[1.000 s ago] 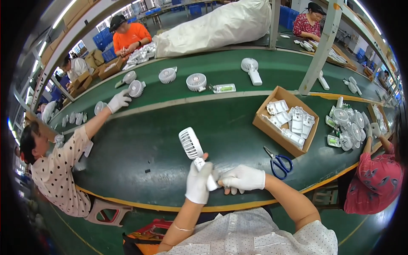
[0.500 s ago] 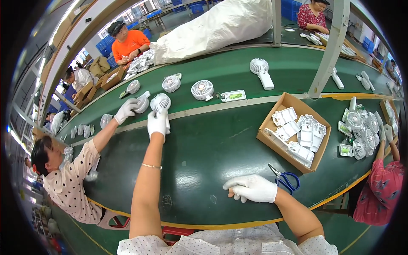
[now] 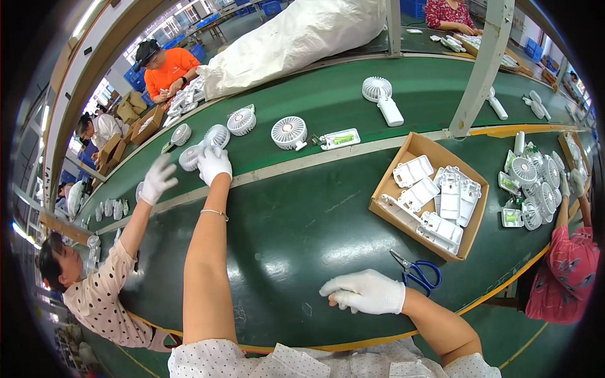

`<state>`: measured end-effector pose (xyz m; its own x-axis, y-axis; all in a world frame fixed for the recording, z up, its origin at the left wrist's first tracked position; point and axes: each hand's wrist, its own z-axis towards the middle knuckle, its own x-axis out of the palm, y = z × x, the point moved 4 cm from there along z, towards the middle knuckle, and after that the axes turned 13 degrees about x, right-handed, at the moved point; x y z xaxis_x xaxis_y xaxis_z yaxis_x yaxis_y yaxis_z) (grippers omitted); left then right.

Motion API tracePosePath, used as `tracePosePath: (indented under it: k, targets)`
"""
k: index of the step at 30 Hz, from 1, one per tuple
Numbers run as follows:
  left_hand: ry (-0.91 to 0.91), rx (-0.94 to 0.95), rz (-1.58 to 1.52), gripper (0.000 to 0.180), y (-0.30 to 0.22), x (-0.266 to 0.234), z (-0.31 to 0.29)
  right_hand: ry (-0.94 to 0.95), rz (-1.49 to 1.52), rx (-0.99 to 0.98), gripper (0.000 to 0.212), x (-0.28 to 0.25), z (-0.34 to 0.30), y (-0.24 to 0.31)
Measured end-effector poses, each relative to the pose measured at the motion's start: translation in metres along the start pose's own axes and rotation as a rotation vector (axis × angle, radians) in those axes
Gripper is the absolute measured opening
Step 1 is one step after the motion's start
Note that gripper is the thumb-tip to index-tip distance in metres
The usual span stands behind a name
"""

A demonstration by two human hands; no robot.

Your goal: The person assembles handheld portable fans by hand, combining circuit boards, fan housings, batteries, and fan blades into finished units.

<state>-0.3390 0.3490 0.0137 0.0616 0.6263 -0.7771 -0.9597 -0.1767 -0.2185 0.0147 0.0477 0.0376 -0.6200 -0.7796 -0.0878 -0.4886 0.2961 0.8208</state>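
My left hand [image 3: 214, 165], in a white glove, reaches to the belt's near edge. Its fingers are closed at a white handheld fan [image 3: 217, 135]; the grip is partly hidden. A second round fan [image 3: 190, 157] lies against its fingertips on the left. My right hand [image 3: 367, 293], also gloved, rests on the green worktable with its fingers curled together and nothing visible in them. Blue-handled scissors or snips [image 3: 418, 273] lie just beyond it. Further up stands an open cardboard box [image 3: 386, 183] of white plastic casings [image 3: 450, 195].
Several fans, one [image 3: 289, 133] near an opened casing with a green battery [image 3: 340, 139], lie on the green belt [image 3: 315, 94]. A fan pile [image 3: 535, 183] sits at right. A co-worker's gloved hand [image 3: 158, 179] is close on the left. A metal post [image 3: 482, 69] rises beyond the box.
My left hand has moved left and slightly farther out with the fan. The left co-worker's hand has let go of the other fan and drawn back. My right hand stays resting.
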Motion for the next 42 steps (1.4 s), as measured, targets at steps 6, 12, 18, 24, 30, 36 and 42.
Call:
tracePosePath:
  k: [6, 12, 18, 24, 30, 36, 42]
  targets:
    - [-0.134, 0.563, -0.153, 0.062, -0.057, 0.015, 0.02, 0.032, -0.011, -0.001, 0.034, -0.001, 0.001, 0.001]
    - [0.278, 0.335, -0.286, 0.096, -0.101, 0.063, 0.055, 0.05, 0.064, 0.001, 0.032, -0.008, 0.001, -0.005]
    - [0.317, 0.338, -0.351, 0.078, -0.093, 0.071, 0.067, 0.079, 0.131, -0.124, 0.03, -0.006, 0.0, -0.003]
    - [0.535, 0.17, -0.88, 0.066, -0.078, 0.039, 0.047, 0.06, 0.075, -0.081, 0.031, -0.001, -0.001, -0.003]
    - [0.673, -0.35, -1.789, 0.048, -0.061, -0.055, -0.041, -0.241, -0.07, -0.321, 0.028, 0.003, 0.002, 0.0]
    - [0.793, -0.469, -2.021, 0.056, -0.105, -0.178, -0.193, -0.692, -0.35, -0.524, 0.057, 0.001, -0.026, 0.018]
    - [0.972, -0.547, -1.993, 0.056, -0.127, -0.223, -0.302, -0.86, -0.576, -0.667, 0.091, 0.024, -0.023, 0.027]
